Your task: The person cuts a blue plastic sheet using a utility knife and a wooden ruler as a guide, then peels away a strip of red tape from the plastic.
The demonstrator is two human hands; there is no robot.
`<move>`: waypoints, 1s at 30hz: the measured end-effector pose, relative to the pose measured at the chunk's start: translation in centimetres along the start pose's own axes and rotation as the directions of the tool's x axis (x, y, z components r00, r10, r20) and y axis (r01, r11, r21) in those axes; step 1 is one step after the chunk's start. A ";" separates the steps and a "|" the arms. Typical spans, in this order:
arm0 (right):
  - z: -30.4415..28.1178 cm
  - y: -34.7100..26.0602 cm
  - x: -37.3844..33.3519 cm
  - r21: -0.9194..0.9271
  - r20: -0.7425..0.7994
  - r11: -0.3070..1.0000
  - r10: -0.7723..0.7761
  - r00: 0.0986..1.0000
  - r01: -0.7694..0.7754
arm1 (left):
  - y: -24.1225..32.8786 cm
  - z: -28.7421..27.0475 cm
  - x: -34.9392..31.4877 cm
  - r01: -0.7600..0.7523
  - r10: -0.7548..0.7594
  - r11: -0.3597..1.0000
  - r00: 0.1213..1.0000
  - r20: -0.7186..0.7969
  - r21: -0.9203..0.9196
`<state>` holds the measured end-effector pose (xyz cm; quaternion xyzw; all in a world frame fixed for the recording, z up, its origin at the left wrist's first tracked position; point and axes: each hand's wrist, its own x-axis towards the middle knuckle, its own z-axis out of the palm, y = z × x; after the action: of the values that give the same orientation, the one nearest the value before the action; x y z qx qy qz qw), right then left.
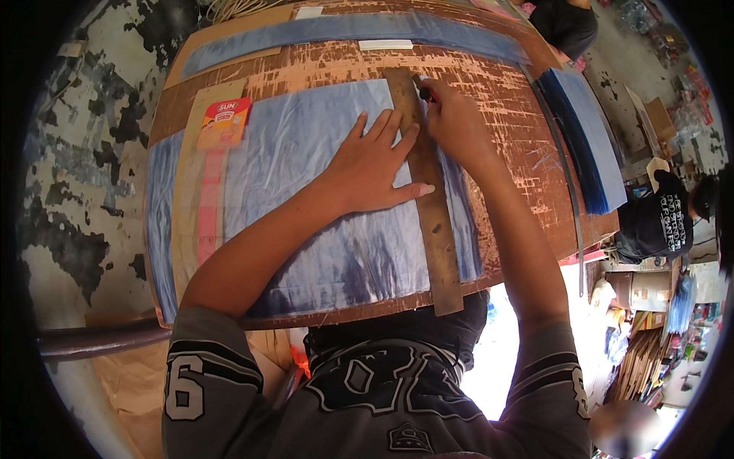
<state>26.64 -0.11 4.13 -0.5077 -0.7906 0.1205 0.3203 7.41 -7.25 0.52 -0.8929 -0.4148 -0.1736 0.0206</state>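
Observation:
A wide stack of bluish see-through plastic sheets lies flat on the worn brown table. A long brown straightedge rests across the sheets' right part, running from far to near and jutting past the near table edge. My left hand is open, fingers spread, pressing on the sheets with its fingertips and thumb on the straightedge. My right hand is closed round a small black-handled cutter at the straightedge's far right side. The fingers hide most of the cutter. A narrow strip of sheet shows right of the straightedge.
An orange packet and a pink strip lie on the sheets' left. A long plastic strip and a white block sit along the far side. Blue sheets are stacked at right. Two other people are nearby.

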 end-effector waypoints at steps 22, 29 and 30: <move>-6.8 -8.0 -17.8 -0.037 0.132 0.971 0.241 0.962 -0.238 | 0.2 -0.1 0.1 0.031 -0.033 0.999 0.998 0.050 0.037; -10.4 -10.8 -25.3 -0.117 0.299 0.922 0.387 0.872 -0.369 | 0.2 -0.1 0.1 0.045 -0.048 0.998 0.996 0.080 0.040; -10.9 -11.3 -26.3 -0.112 0.318 0.915 0.403 0.858 -0.388 | 0.2 -0.1 0.2 0.045 -0.049 0.998 0.995 0.084 0.041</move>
<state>32.65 -29.89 8.19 -0.6380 -0.7148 0.2508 0.1386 7.64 -7.24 0.72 -0.8889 -0.4395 -0.1280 0.0163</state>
